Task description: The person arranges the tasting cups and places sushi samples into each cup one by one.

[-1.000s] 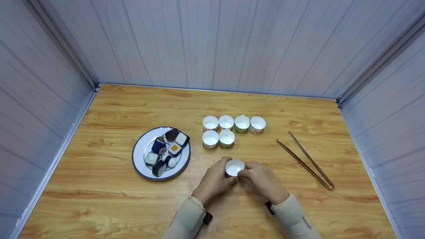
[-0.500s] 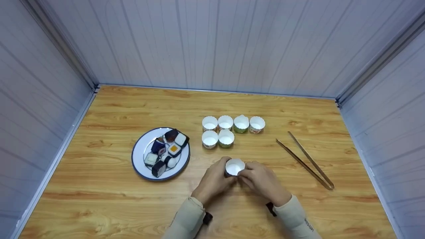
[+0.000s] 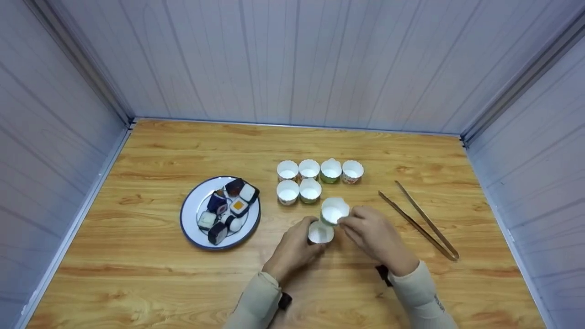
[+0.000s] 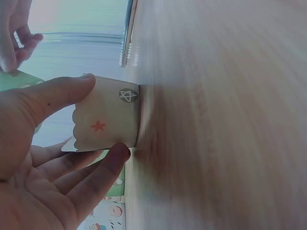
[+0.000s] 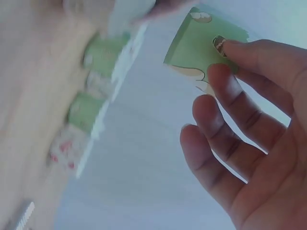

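Observation:
My left hand (image 3: 292,249) grips a pale paper baking cup (image 4: 106,115) printed with stars, thumb on one side and fingers on the other. In the left wrist view its base sits right at the wooden table. My right hand (image 3: 372,235) pinches a green paper baking cup (image 5: 201,45) by its rim between thumb and index finger, the other fingers held apart from it. In the head view this green cup (image 3: 334,211) is just up and right of the pale one, overlapping its rim. Behind the hands, several white-lined baking cups (image 3: 310,192) stand upright in two touching rows.
A blue-rimmed white plate (image 3: 188,214) on the left bears several sushi-like pieces (image 3: 239,207). Open metal tongs (image 3: 429,235) lie on the right of the wooden table (image 3: 151,288). Pale panel walls (image 3: 292,59) enclose the back and both sides.
The right hand has lifted the green cup out of the pale cup and moved it up and to the right. The left hand keeps its hold, almost still.

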A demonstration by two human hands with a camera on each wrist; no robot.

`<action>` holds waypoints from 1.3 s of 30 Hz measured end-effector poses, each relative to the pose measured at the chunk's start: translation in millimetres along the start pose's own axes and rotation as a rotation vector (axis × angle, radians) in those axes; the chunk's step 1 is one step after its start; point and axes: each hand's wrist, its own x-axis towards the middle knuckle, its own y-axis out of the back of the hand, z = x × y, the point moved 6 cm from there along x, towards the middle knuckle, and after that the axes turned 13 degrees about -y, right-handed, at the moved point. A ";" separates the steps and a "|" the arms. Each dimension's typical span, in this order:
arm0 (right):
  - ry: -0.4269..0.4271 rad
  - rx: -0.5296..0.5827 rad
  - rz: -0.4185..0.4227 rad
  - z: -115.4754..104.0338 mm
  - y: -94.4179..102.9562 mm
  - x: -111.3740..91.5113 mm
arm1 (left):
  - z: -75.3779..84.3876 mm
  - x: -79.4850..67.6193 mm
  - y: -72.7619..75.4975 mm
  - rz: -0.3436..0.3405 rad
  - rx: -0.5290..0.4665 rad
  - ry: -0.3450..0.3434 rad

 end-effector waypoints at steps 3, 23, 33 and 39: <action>-0.028 -0.052 0.006 16.3 -3.9 10.0 | -0.5 0.0 0.5 -0.006 0.017 0.011; -0.313 -0.124 -0.213 78.1 -71.3 30.8 | 2.5 -0.2 0.3 -0.006 0.037 0.008; -0.336 -0.123 -0.251 80.1 -77.8 34.5 | 1.3 -0.5 0.3 -0.012 0.033 0.020; -0.259 -0.150 -0.156 68.2 -65.4 29.1 | 3.0 -0.7 0.3 -0.012 0.031 0.004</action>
